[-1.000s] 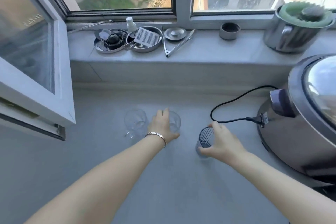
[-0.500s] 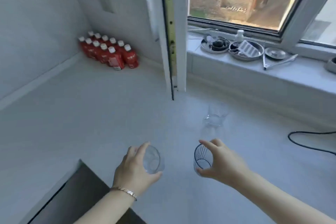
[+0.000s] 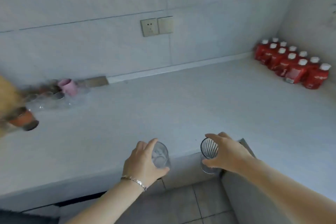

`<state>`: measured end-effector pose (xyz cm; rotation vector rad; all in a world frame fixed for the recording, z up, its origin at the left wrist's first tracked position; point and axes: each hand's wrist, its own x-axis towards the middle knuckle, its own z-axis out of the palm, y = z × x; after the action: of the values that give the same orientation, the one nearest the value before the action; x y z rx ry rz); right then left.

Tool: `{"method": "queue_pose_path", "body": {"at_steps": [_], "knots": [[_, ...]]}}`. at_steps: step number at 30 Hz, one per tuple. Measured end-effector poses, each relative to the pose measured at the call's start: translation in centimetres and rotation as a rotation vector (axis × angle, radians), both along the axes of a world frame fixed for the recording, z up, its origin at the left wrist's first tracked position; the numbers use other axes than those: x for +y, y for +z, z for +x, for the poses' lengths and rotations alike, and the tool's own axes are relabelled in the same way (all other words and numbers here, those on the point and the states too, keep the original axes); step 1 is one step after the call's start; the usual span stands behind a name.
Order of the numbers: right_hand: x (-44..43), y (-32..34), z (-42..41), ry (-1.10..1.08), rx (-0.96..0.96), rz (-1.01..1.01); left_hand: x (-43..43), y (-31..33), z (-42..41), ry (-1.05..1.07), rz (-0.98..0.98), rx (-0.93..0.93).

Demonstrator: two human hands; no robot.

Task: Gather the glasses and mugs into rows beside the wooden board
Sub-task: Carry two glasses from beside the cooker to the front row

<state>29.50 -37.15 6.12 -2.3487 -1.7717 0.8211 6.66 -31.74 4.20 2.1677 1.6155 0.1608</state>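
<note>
Since half a second ago the view has swung left: the window and sill have gone, the red bottles now sit at the right in the corner, and a wall socket and a cluster of cups at the far left have come into sight. Both glasses are carried as before, now over the worktop's near edge. The left hand is clamped around a clear glass, fingers over the rim side and thumb beneath. The right hand is closed on a ribbed glass, fingers across its mouth, thumb near its base. At the far left, a pink mug, some blurred glasses and an orange cup smear together near a wooden board; their number and order cannot be made out.
</note>
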Motion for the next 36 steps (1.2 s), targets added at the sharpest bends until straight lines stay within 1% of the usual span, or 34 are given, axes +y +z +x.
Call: {"method": "queue_pose_path", "body": {"at_steps": [4, 9, 16, 20, 25, 29, 32, 36], "knots": [[8.2, 0.2, -8.6, 0.149, 0.011, -0.002, 4.5, 0.4, -8.9, 0.170, 0.008, 0.002], [17.2, -0.5, -16.6, 0.299, 0.024, 0.007, 10.6, 0.7, -16.9, 0.374, 0.001, -0.001], [30.0, -1.8, -24.6, 0.461, 0.043, 0.009, 20.9, 0.2, -25.0, 0.613, 0.002, 0.033], [35.9, -2.4, -28.8, 0.542, 0.066, -0.009, 26.2, -0.4, -28.8, 0.693, -0.016, 0.080], [41.0, -3.5, -34.2, 0.596, 0.103, -0.042, 32.8, -1.6, -34.1, 0.662, -0.039, 0.232], [43.6, -4.7, -38.1, 0.569, 0.117, -0.047, 37.8, -3.2, -37.8, 0.592, -0.059, 0.277], [45.2, -5.7, -41.2, 0.511, 0.123, -0.045, 41.7, -4.9, -40.1, 0.479, -0.001, 0.348], [47.0, -6.8, -45.3, 0.400, 0.121, -0.044, 45.8, -6.9, -42.3, 0.317, 0.003, 0.446]]}}
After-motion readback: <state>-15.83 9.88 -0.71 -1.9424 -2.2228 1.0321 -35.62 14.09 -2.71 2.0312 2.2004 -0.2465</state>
